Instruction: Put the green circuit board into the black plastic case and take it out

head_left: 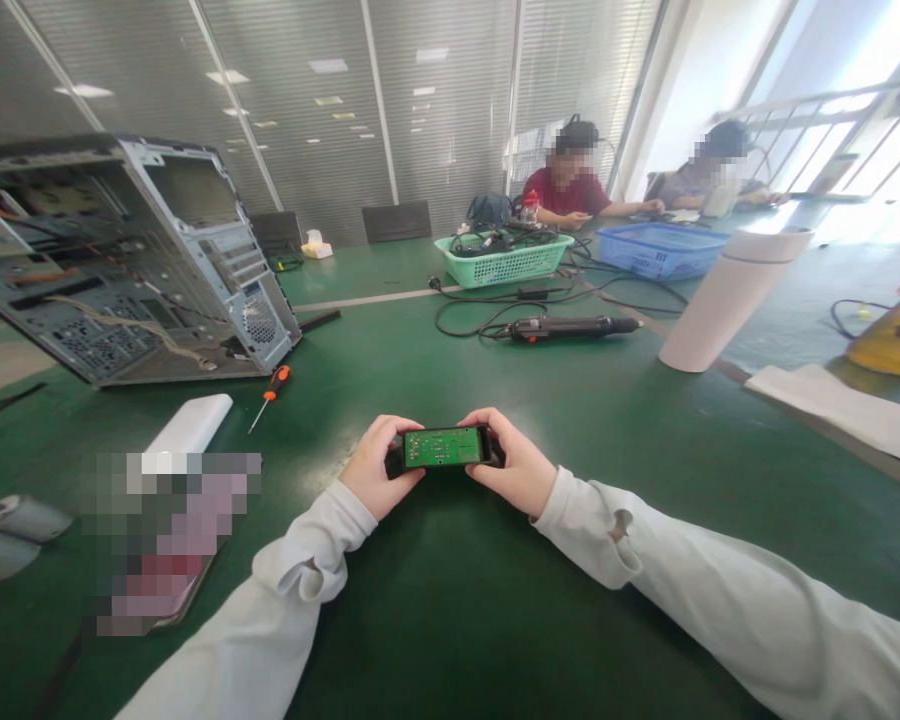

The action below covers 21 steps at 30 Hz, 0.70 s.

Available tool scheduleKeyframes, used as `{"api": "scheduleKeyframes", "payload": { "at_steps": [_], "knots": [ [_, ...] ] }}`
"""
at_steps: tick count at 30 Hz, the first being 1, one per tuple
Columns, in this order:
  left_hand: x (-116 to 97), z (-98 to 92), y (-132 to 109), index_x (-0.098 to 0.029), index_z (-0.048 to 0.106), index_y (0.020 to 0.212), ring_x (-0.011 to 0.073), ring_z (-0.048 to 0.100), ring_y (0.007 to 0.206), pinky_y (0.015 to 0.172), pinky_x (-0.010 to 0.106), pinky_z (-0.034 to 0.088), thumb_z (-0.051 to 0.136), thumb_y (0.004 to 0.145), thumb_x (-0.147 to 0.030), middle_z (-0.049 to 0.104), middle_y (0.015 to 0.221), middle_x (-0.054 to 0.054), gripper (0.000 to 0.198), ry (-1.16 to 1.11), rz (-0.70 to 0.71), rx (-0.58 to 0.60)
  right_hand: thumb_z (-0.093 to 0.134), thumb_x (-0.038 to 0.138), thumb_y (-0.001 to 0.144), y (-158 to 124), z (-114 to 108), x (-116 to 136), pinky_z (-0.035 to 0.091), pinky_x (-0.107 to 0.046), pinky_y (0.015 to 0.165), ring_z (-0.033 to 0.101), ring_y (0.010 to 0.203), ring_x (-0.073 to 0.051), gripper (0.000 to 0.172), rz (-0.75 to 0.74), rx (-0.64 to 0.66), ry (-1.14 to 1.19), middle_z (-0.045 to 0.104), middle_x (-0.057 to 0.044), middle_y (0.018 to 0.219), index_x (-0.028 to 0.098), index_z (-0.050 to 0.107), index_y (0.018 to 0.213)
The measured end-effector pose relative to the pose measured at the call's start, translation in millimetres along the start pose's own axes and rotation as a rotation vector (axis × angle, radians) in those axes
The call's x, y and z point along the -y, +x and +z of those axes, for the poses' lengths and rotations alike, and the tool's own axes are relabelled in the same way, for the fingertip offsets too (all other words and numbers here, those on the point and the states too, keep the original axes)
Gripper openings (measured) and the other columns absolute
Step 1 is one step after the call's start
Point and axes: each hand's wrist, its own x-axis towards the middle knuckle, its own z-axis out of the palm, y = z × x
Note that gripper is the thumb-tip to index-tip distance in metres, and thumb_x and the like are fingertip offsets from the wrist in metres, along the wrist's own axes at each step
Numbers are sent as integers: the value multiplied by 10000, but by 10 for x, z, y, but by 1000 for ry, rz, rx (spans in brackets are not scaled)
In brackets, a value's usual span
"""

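Observation:
Between my two hands is a small black housing with a green circuit board (442, 448) set in its open face, which is turned toward me. My left hand (379, 468) grips its left end, thumb below and fingers above. At the other end my right hand (511, 460) holds it the same way. The piece is just above or resting on the green table (412, 600); I cannot tell which. Left of my hands lies a screwdriver (271, 396) with an orange and black handle. Beyond them lies a black electric screwdriver (570, 329) with a cable.
An opened computer case (259, 310) stands at the left, near a white box-shaped object (189, 432) and a blurred-out phone-like item (195, 540). A green basket (495, 265) of cables, a blue basket (660, 250) and a pale tumbler (727, 300) stand farther back. Two people sit beyond.

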Motion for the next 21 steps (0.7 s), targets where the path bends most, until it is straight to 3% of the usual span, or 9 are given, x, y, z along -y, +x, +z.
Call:
{"api": "scheduleKeyframes", "payload": {
  "at_steps": [3,9,11,15,18,21],
  "knots": [
    [48,6,-6,-196,576,1034,259,590,976,889,446,460,680,655,-190,622,1010,77,393,66,-21,16,624,149,710,-3,-6,-15,423,-321,897,486,1006,-189,428,0,-17,-36,509,-44,1052,153,490,1117],
    [166,47,-38,-232,591,1116,284,606,982,888,456,447,733,648,-369,673,1039,74,508,129,-111,41,680,276,778,0,-25,-49,442,-344,901,486,1001,-190,428,21,-17,-131,510,-60,1051,151,493,1143],
    [174,54,-37,-220,606,1094,286,604,987,892,455,442,727,655,-415,677,1037,82,495,138,-114,54,705,268,768,7,-37,-42,442,-356,914,466,1025,-196,462,-45,-30,-230,508,-63,1066,156,492,1162],
    [125,37,-17,-211,626,1003,281,607,970,870,437,455,730,643,-463,690,983,66,451,199,-95,69,747,268,765,73,-84,55,378,-414,1003,394,1114,-229,552,-319,-27,-502,500,-72,1109,158,493,1242],
    [43,5,-2,-209,615,1001,274,613,963,864,427,460,729,653,-453,693,976,65,440,239,-58,90,748,261,789,154,-92,195,353,-448,1021,365,1140,-253,447,-458,-20,-630,502,-60,1129,172,568,1189],
    [-44,-25,2,-198,608,1002,278,616,958,872,436,452,726,655,-463,691,975,79,453,288,26,54,747,249,801,219,-46,342,392,-434,985,378,1119,-254,341,-504,-2,-661,518,-51,1094,170,620,1108]
  ]
}}
